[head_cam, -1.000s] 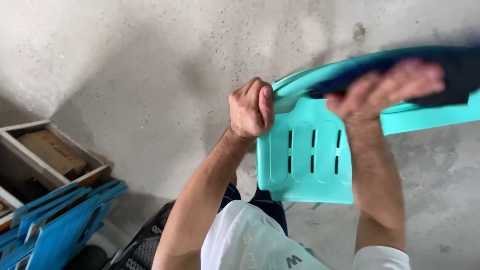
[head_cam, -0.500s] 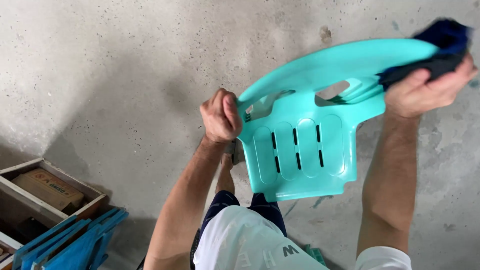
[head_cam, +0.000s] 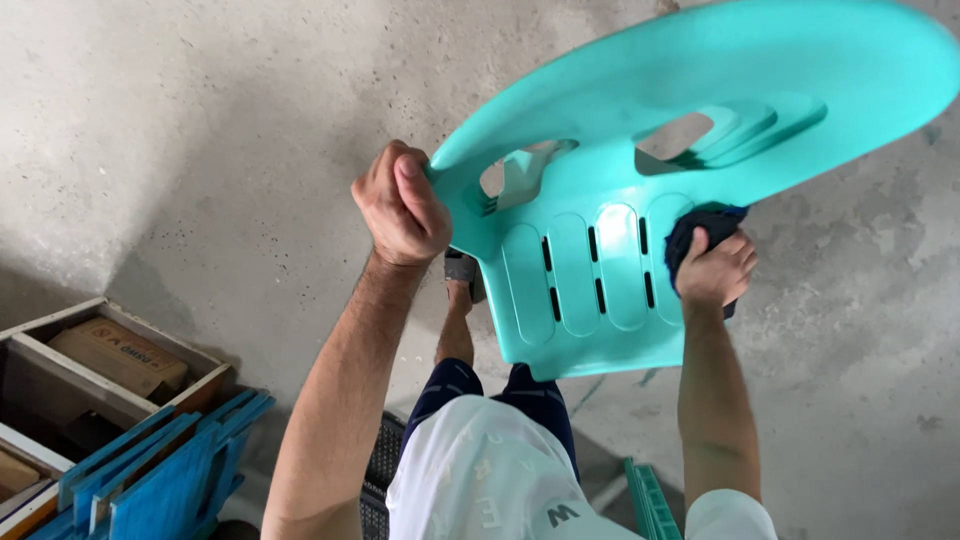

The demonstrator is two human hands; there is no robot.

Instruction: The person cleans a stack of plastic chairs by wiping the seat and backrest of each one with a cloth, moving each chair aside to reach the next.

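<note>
A turquoise plastic chair part (head_cam: 640, 150), with a curved top rim, two cut-out openings and a slotted backrest panel, is held up in front of me above the concrete floor. My left hand (head_cam: 400, 205) is clenched around its left edge. My right hand (head_cam: 715, 268) presses a dark blue cloth (head_cam: 700, 228) against the right side of the slotted panel.
A wooden crate (head_cam: 110, 340) holding a cardboard box stands at the lower left, with several blue plastic boards (head_cam: 160, 470) leaning beside it. A black grid crate (head_cam: 378, 470) and a turquoise piece (head_cam: 648, 500) lie near my legs. My foot (head_cam: 462, 270) shows under the chair part.
My right hand with the cloth has come down from the far right end of the top rim to the slotted panel. The chair part has tilted up, and my left hand shifted left.
</note>
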